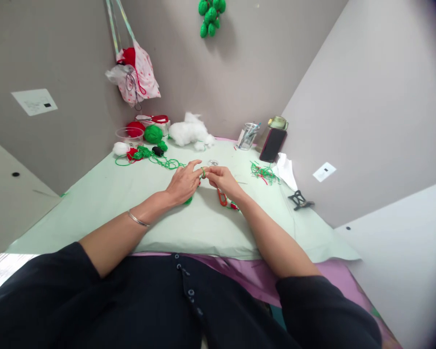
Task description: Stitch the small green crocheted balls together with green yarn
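Observation:
My left hand (183, 184) is over the middle of the table, back of the hand up, with a loop of green yarn (203, 173) around an outstretched finger. Its other fingers are bent, partly hidden, and appear to hold the yarn. From the right, my right hand (223, 180) pinches the yarn at that fingertip with thumb and index finger. More green yarn (188, 200) shows below my left palm, with a small red bit near it. Under my right wrist lie orange-handled scissors (222, 197), beside a small red and green piece (234, 206).
Green and red yarn balls (153, 134), tangled green yarn (167, 162) and white stuffing (191, 132) lie at the back left. At the back right are a pen jar (247, 136), a phone (273, 144), yarn scraps (264, 173) and a black stand (301, 200).

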